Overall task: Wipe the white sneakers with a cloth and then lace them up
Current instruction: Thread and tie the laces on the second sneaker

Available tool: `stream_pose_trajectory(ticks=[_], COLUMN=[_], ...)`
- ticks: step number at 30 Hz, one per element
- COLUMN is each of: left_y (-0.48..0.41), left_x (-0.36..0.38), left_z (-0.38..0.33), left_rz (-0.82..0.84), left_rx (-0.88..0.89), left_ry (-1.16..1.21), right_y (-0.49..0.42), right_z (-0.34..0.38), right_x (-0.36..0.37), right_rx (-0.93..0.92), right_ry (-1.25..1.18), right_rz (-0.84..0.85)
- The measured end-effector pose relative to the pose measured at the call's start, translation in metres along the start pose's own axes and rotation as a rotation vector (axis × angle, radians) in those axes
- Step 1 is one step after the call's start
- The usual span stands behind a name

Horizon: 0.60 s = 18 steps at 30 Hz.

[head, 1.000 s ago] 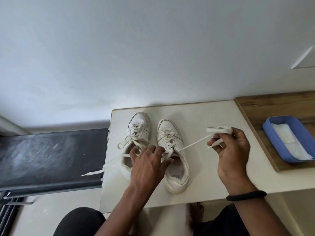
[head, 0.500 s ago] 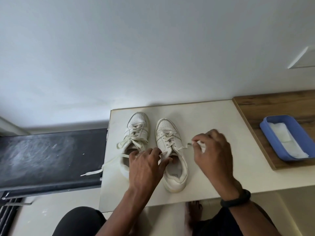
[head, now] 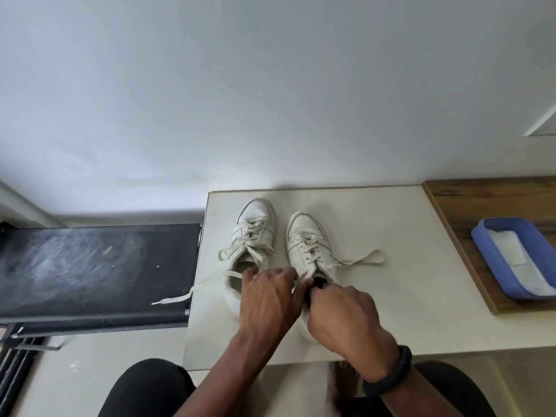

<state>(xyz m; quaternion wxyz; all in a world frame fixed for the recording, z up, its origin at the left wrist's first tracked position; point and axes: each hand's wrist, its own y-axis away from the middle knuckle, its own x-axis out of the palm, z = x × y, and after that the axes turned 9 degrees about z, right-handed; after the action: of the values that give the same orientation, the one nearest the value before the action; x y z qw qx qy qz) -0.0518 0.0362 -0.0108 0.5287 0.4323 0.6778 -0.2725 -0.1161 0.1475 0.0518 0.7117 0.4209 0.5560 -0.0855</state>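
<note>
Two white sneakers stand side by side on the cream table (head: 391,296), toes pointing away from me. The left sneaker (head: 255,224) has loose laces, one end (head: 180,297) trailing off the table's left edge. My left hand (head: 270,299) and my right hand (head: 343,308) meet over the opening of the right sneaker (head: 307,236), fingers curled and pinching its lace near the top eyelets. A lace loop (head: 370,257) of that shoe lies on the table to its right. The heel of the right sneaker is hidden under my hands.
A blue tray (head: 487,251) holding a white cloth (head: 517,260) sits on the wooden surface (head: 469,206) at the right. A dark dusty panel (head: 90,266) lies left of the table. The wall stands close behind. My knees are below the front edge.
My right hand came in from the right with the lace and now meets my left hand over the right sneaker. The lace loop has dropped onto the table.
</note>
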Motion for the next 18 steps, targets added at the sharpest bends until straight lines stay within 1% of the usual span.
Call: stream_pose_trajectory(ticks=[4,7,12,15,18], left_y=[-0.001,0.001,0.001,0.001,0.001], left_x=[-0.002,-0.002,0.000,-0.001,-0.001], left_z=[0.001,0.001,0.002,0.002,0.002], left_rz=[0.002,-0.021,-0.022,-0.024,-0.037], left_rx=[0.004,0.010,0.000,-0.003,-0.013], left_ry=[0.026,0.050,0.043,0.032,0.012], right_y=[-0.012,-0.013,-0.021,-0.021,-0.019], right_z=[0.010,0.013,0.014,0.014,0.012], right_x=[-0.003,-0.006,-0.009,-0.009,-0.004], right_rx=[0.028,0.030,0.019,0.015,0.043], right_ry=[0.153,0.185,0.218,0.190,0.049], right_rz=[0.060,0.092,0.078,0.049,-0.046])
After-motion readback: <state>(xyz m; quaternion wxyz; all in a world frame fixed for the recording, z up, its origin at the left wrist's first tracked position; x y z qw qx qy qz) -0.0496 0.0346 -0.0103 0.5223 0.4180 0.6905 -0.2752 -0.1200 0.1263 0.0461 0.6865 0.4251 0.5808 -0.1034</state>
